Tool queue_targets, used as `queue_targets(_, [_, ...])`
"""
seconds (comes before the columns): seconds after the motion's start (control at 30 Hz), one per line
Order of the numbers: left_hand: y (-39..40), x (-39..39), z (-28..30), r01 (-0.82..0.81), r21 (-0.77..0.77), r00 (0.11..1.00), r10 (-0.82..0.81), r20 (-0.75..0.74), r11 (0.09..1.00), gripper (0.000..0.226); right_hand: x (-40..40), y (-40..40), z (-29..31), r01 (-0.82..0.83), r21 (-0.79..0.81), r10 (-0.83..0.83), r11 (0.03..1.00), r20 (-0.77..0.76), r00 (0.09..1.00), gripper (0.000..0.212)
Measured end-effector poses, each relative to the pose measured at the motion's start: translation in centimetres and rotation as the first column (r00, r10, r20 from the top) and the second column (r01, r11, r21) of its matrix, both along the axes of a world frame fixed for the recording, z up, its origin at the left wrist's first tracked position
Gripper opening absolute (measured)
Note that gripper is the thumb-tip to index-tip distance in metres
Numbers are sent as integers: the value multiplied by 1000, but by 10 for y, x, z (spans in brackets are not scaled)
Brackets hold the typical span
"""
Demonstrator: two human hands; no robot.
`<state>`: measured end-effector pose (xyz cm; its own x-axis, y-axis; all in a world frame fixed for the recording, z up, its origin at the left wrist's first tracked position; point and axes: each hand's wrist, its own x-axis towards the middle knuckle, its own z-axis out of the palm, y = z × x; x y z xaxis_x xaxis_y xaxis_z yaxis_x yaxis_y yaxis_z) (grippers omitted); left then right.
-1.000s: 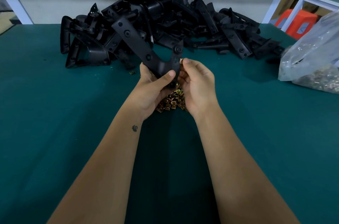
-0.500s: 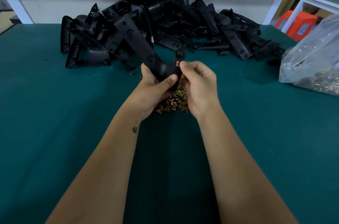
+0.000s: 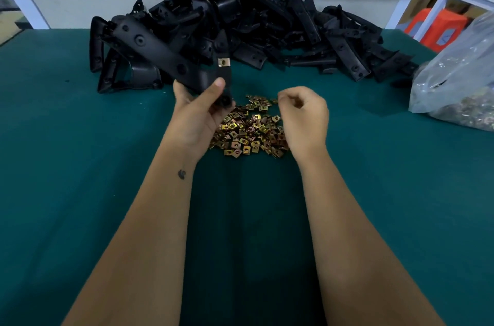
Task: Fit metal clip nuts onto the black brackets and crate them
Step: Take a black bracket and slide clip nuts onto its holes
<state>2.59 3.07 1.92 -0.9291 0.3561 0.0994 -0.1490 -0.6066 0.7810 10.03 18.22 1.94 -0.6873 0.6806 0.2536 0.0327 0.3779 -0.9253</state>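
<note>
My left hand (image 3: 199, 112) grips a long black bracket (image 3: 160, 51) by its forked lower end, thumb across the front. A brass clip nut (image 3: 224, 62) sits clipped on the bracket's upright short arm. My right hand (image 3: 303, 118) hovers above the right side of a loose heap of brass clip nuts (image 3: 250, 129) on the green table (image 3: 80, 165); its fingers are curled and I see nothing in them. A big pile of black brackets (image 3: 267, 29) lies at the back of the table.
A clear plastic bag of more clip nuts (image 3: 459, 85) lies at the right edge. Behind it stand a white frame and an orange stool (image 3: 438, 29). A grey wall closes the back. No crate is in view.
My right hand has let go of the bracket and dropped right, over the nut heap. A clip nut now sits on the bracket's short arm. My left hand has swung the bracket leftward.
</note>
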Motion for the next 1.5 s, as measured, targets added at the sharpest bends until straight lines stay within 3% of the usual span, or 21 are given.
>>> queue_targets(0.1, [-6,-5,-1,-51,6,998,50,37,999,35,0,4,-4,-107,225,57,968,217,974,16])
queue_targets(0.2, [-6,-6,-2,-55,-4,997,55,52,998,34,-4,-1,-10,-248,369,83,896,409,909,34])
queue_targets(0.33, [-2,-2,-2,-41,-47,998,43,49,998,35,-9,-7,-13,-350,469,76,811,509,857,39])
queue_targets(0.6, [1,1,-1,-32,-67,998,36,52,997,38,-9,-6,-15,-237,478,73,846,337,939,7])
queue_targets(0.73, [2,1,-1,-45,-70,996,50,75,997,41,-6,-6,-11,-182,265,135,947,189,973,18])
queue_targets(0.9, [2,1,-1,-48,-67,993,54,103,997,46,-6,-1,-6,-99,98,90,990,95,991,10])
queue_targets(0.97, [2,0,-1,-47,-67,993,54,106,997,43,-6,1,-8,-62,230,31,971,139,990,13])
queue_targets(1.03, [2,0,-2,-44,-74,993,51,102,996,37,-6,1,-12,-78,441,-18,894,210,978,22])
queue_targets(1.17, [3,0,-3,-37,-85,994,46,99,996,34,-10,-5,-17,-287,576,64,766,375,925,23])
queue_targets(1.23, [3,0,-4,-36,-90,995,44,93,995,34,-12,-7,-19,-334,583,86,740,409,908,21])
queue_targets(1.37, [4,0,-5,-32,-97,996,40,85,995,35,-12,-6,-18,-322,531,109,784,392,914,11])
queue_targets(1.5, [4,0,-5,-33,-99,996,41,84,995,35,-8,-9,-13,-279,404,193,871,240,951,11])
